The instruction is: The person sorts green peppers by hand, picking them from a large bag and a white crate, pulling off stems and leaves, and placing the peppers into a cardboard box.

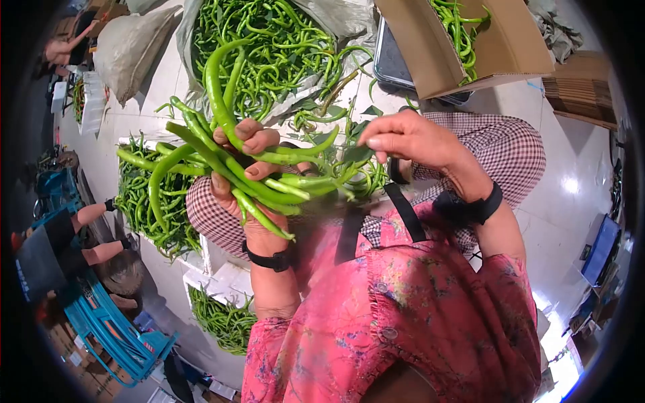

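My left hand (261,140) is closed around a bunch of long green chili peppers (225,161), held up over my lap. The peppers stick out on both sides of the fingers, some curved, with their stem ends to the right. To the right of the bunch, my right hand (420,140) has thumb and forefinger pinched together. A dark green leaf (358,153) shows at those fingertips, slightly blurred. Behind both hands, a big open sack (190,40) is full of green chili peppers (269,60).
Loose leaves and peppers lie on the tiled floor (551,228) before the sack. A cardboard box (416,54) with peppers stands back right, by flattened cartons (578,91). Pepper-filled white crates (205,258) are at left. Another person (101,252) sits beyond, near a blue cart (114,329).
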A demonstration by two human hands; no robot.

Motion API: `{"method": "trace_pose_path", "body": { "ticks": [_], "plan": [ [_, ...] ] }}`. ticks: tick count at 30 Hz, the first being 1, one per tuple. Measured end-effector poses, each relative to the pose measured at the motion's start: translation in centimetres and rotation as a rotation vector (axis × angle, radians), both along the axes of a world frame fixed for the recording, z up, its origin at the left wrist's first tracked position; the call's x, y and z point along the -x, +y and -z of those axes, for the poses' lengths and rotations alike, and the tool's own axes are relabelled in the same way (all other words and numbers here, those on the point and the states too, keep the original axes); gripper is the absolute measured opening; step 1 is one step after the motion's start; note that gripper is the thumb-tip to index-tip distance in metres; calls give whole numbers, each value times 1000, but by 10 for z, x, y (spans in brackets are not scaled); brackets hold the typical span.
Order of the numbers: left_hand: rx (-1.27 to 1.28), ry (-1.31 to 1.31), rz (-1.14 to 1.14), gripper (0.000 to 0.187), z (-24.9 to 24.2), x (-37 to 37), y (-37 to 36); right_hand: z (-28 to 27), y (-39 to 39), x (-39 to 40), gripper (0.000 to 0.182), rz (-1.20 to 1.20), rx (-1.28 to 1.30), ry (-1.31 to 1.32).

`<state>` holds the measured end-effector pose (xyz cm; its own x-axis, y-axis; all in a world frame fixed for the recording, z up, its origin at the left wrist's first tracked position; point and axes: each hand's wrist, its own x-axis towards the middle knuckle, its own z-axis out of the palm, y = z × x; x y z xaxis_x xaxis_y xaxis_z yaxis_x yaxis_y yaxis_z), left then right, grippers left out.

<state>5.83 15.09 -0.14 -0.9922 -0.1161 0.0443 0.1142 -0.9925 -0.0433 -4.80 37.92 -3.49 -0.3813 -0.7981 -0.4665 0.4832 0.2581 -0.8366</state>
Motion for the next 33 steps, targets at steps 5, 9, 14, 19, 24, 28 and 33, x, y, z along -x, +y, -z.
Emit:
{"method": "trace_pose_path", "body": {
  "ticks": [5,9,14,19,24,28,33],
  "plan": [
    [-82,43,15,45,9,-1,-5,33,8,-17,23,-87,-89,929],
    [-44,6,39,43,0,-3,4,-31,-4,-9,25,147,-74,516],
    [50,22,80,48,14,-5,3,-53,-28,-7,33,257,32,461],
    [474,-189,243,78,10,-10,18,-68,-60,1,38,136,216,-87],
    [826,-239,203,77,11,-5,24,-48,-62,-1,33,300,298,-368],
    [1027,-343,263,67,2,2,25,-34,-50,-10,34,372,416,-256],
    [1157,-460,203,68,16,-2,30,-1,-45,-2,29,593,365,-290]
  ]
}}
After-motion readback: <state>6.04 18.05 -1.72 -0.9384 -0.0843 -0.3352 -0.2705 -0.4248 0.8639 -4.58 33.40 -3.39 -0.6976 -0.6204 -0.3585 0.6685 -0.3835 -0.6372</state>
